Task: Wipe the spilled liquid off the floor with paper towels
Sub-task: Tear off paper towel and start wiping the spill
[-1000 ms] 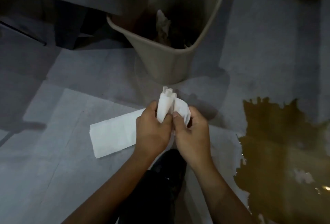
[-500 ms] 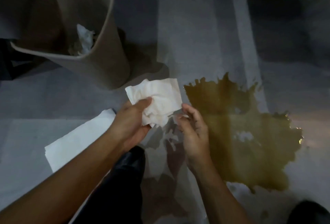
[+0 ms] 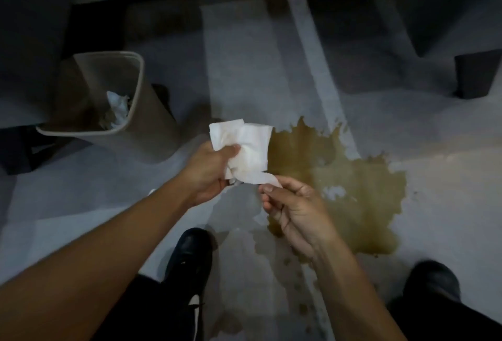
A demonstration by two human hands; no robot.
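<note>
Left hand point(image 3: 207, 170) clenched around a crumpled paper towel point(image 3: 244, 150), held above the floor point(image 3: 244, 55) just left of the brown spill point(image 3: 339, 177). Right hand point(image 3: 296, 210) pinches the towel's lower corner between thumb and fingers. Bin point(image 3: 130, 112) at left holds used paper. Spill unwiped.

The left hand point(image 3: 209, 169) covers the lower left of a crumpled paper towel point(image 3: 244, 150), hiding how far its folds run. Both forearms and the dark shoes point(image 3: 190, 256) are cut off by the bottom edge. Inside the waste bin point(image 3: 146, 112), only a scrap of white paper point(image 3: 117, 105) shows; the rest of its contents lies in shadow.
</note>
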